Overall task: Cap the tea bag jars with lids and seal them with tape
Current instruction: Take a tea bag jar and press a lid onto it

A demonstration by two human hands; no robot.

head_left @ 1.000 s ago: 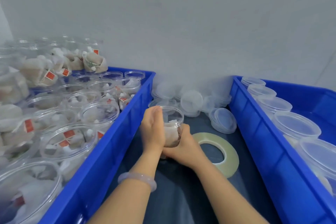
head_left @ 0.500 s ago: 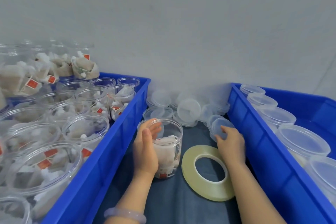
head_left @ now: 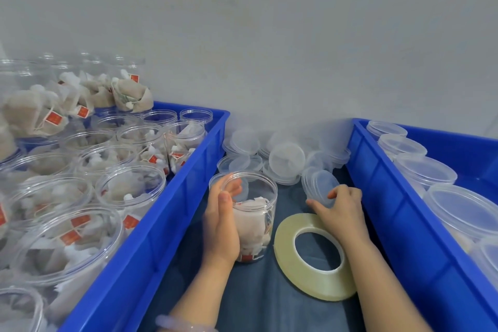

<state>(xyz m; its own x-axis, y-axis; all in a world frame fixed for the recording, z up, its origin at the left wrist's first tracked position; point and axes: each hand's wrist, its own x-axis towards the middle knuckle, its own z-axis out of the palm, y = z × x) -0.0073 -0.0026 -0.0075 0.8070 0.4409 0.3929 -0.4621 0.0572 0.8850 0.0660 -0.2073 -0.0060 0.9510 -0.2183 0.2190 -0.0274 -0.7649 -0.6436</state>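
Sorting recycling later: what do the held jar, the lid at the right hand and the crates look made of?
Jar: clear glossy plastic, probably; tea bags show through. Lid: translucent, faintly frosted plastic. Crates: opaque blue plastic, moulded ribs, soft sheen.

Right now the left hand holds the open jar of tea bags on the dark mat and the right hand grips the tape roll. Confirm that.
Not quite. The head view shows the right hand gripping a clear lid from the pile, not the tape roll, which lies flat beside that wrist. The left hand does hold the open jar of tea bags on the dark mat.
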